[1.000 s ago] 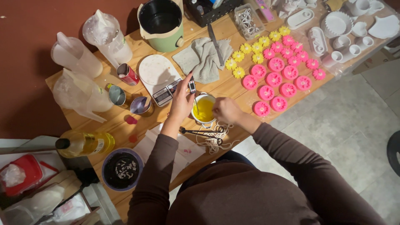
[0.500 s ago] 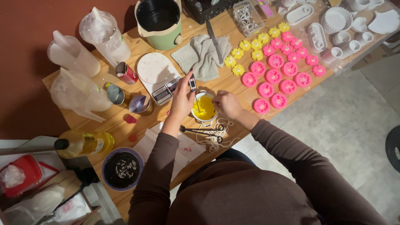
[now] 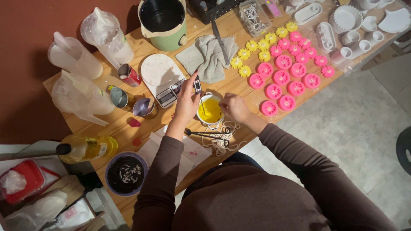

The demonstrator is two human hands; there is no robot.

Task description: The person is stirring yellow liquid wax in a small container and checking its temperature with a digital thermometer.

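My left hand (image 3: 187, 99) holds a slim black probe thermometer (image 3: 198, 85) whose tip dips into a small white cup of yellow liquid (image 3: 209, 110) on the wooden table (image 3: 120, 122). My right hand (image 3: 233, 107) steadies that cup from its right side. Black tweezers (image 3: 205, 134) and a tangle of white wicks (image 3: 222, 139) lie just in front of the cup. A white kitchen scale (image 3: 162, 77) sits to the left of my left hand.
Pink flower moulds (image 3: 287, 77) and yellow ones (image 3: 252, 53) fill the right of the table. A green pot (image 3: 165, 21), grey cloth (image 3: 207, 57), plastic jugs (image 3: 77, 92), a red can (image 3: 128, 75), an oil bottle (image 3: 85, 148) and a dark bowl (image 3: 125, 174) stand around.
The view has shifted slightly. My hands stay at the yellow cup, with the thermometer still in the liquid.
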